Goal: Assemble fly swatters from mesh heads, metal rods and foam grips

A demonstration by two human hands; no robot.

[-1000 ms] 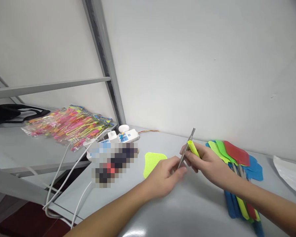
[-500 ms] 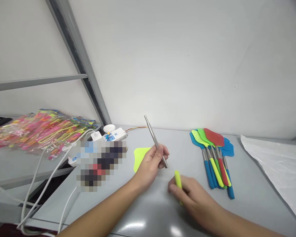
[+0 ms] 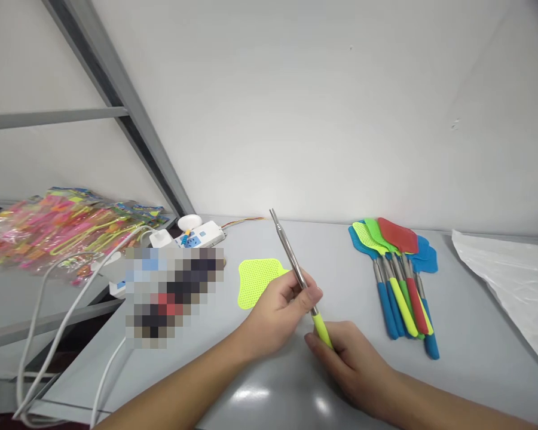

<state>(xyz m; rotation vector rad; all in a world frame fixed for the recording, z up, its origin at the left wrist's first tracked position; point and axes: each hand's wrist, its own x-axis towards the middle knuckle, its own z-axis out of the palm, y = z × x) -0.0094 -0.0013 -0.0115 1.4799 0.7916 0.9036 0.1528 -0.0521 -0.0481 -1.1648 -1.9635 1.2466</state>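
Note:
My left hand [image 3: 280,307] grips a silver telescopic rod [image 3: 289,251] between thumb and fingers, its thin end pointing up and away. The rod's lower end meets a yellow-green handle grip [image 3: 321,330], which my right hand [image 3: 352,361] is closed around; how far the rod sits inside is hidden. Behind my left hand a yellow-green perforated fly swatter head [image 3: 257,283] lies flat on the grey table [image 3: 269,412]. To the right lies a pile of several fly swatters [image 3: 401,286] with blue, green, yellow-green and red heads and handles.
A white power strip [image 3: 206,234] with cables stands at the back left, near a blurred-out item [image 3: 179,292]. Several bagged colourful items [image 3: 72,230] lie on the far left. A white plastic sheet [image 3: 506,280] covers the right side. The wall [image 3: 296,119] closes off the back.
The rod and the yellow-green grip were apart and now meet end to end. My left hand has moved slightly right and down, and more of the swatter head shows.

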